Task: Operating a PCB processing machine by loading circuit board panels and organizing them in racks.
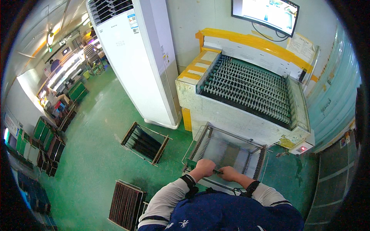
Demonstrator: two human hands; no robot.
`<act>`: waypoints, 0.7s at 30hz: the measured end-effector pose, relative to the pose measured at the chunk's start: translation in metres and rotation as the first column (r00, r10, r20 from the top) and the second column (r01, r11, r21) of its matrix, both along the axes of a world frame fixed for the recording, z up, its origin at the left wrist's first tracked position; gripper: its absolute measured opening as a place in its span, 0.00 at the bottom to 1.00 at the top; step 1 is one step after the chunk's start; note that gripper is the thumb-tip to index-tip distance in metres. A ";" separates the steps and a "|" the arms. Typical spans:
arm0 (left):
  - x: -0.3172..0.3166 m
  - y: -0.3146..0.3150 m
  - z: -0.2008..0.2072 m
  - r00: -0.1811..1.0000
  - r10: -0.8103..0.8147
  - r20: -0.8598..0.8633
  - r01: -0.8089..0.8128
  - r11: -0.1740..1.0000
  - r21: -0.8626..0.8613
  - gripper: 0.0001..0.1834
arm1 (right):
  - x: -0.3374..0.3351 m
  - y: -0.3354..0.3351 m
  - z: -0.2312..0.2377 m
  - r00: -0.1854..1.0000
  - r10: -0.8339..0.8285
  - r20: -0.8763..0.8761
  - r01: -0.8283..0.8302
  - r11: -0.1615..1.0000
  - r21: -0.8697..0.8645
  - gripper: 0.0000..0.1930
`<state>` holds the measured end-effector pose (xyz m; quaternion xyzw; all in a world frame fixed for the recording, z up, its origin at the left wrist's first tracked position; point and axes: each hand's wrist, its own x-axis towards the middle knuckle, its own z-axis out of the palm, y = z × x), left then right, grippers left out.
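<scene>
My left hand is closed over the near side of a metal rack with toothed side rails. A thin green board shows on both sides of that hand, seen almost edge-on, so its full shape is hidden. My right hand is closed beside it, its fingertips at the board's dark right end. Inside the rack, beyond my hands, is a pale, see-through sheet-like surface with a darker patch; I cannot tell how many pieces stand there.
Ahead stands a conveyor machine with rows of rollers, yellow tape and a screen above. A tall white air conditioner is left of it. Two racks, one with dark boards and one slatted, stand on the green floor. People sit far left.
</scene>
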<state>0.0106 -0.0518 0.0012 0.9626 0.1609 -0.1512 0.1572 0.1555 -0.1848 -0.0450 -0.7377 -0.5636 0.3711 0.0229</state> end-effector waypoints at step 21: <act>-0.001 -0.001 -0.002 1.000 -0.021 0.004 0.021 1.000 0.008 0.14 | -0.003 -0.003 0.007 1.000 -0.008 -0.004 0.008 1.000 -0.005 0.18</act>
